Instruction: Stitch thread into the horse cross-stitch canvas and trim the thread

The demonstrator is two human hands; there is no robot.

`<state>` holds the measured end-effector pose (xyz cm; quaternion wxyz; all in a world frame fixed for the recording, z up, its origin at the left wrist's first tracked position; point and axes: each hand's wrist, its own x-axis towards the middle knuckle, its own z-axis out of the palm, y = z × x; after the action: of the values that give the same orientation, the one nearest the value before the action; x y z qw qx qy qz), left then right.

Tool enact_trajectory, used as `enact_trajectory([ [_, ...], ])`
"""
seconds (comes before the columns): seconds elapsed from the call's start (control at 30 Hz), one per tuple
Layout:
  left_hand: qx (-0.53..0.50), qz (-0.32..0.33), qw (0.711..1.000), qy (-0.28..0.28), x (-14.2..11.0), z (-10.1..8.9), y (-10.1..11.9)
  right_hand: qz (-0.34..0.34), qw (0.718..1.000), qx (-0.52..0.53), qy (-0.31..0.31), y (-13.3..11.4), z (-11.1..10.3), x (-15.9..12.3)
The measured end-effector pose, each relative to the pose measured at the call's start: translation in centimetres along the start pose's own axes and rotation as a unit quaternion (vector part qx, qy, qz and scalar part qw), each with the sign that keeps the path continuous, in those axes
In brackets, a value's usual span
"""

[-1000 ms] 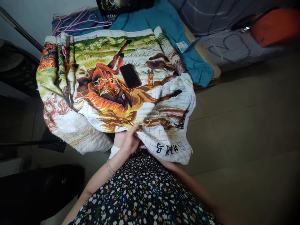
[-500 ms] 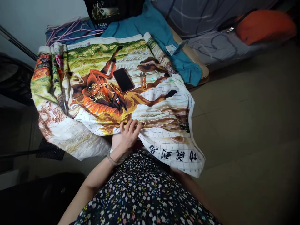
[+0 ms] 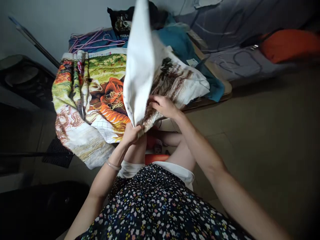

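Note:
A large cross-stitch cloth [image 3: 82,86] with a bright horse picture lies over a low table in front of me. Its right part is folded up and back, so the white underside [image 3: 137,66] stands tall in the middle of the view. My left hand [image 3: 131,132] pinches the cloth's near edge at the bottom of that fold. My right hand [image 3: 163,106] rests on the turned-over side of the cloth, fingers gripping it. A tangle of yellow thread [image 3: 113,100] lies on the orange stitched area. The phone and snips seen earlier are hidden by the fold.
Pink and purple wire hangers [image 3: 97,38] lie on blue fabric [image 3: 185,46] behind the cloth. A grey bed cover [image 3: 237,56] and an orange cushion [image 3: 287,43] sit at the right. Bare tiled floor [image 3: 262,126] spreads to the right. Dark objects [image 3: 22,76] stand at the left.
The right half of the cloth has been lifted and flipped over to the left, hiding the phone and snips. My right hand came out from under the cloth and now grips it.

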<state>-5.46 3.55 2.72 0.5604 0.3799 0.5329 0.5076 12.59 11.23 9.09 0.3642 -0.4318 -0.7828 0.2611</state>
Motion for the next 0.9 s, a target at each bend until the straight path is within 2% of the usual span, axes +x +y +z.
enact_trajectory([
  [0.07, -0.105, -0.056, 0.993, -0.015, 0.8, -0.8, 0.7, -0.041, 0.999, 0.003, 0.008, 0.5, 1.6, 1.1],
  [0.13, -0.154, -0.091, 0.984, -0.023, 1.3, -1.2, 0.7, -0.086, 0.996, -0.004, 0.025, 0.9, 2.7, -0.4],
  [0.27, -0.181, -0.115, 0.976, -0.033, 1.6, -1.6, 0.1, -0.172, 0.983, -0.066, -0.008, 1.1, 3.7, -4.2],
  [0.37, -0.192, -0.116, 0.973, -0.045, 1.7, -1.8, -0.3, -0.205, 0.969, -0.132, -0.035, 1.0, 4.5, -4.5],
  [0.5, -0.199, -0.114, 0.972, -0.044, 1.8, -1.9, -0.5, -0.207, 0.961, -0.179, -0.045, 1.0, 5.5, -3.8],
  [0.63, -0.199, -0.109, 0.973, -0.043, 1.7, -1.8, -0.4, -0.189, 0.968, -0.161, -0.03, 1.1, 5.7, -3.6],
  [0.73, -0.2, -0.115, 0.972, -0.041, 1.6, -1.7, -0.3, -0.219, 0.966, -0.136, -0.032, 1.5, 5.7, -3.7],
  [0.83, -0.209, -0.117, 0.97, -0.044, 1.5, -1.7, -0.3, -0.228, 0.971, -0.07, -0.007, 1.5, 5.9, -4.1],
  [0.9, -0.218, -0.122, 0.967, -0.05, 1.5, -1.7, -0.2, -0.178, 0.983, 0.027, 0.016, 1.1, 6.0, -4.4],
])
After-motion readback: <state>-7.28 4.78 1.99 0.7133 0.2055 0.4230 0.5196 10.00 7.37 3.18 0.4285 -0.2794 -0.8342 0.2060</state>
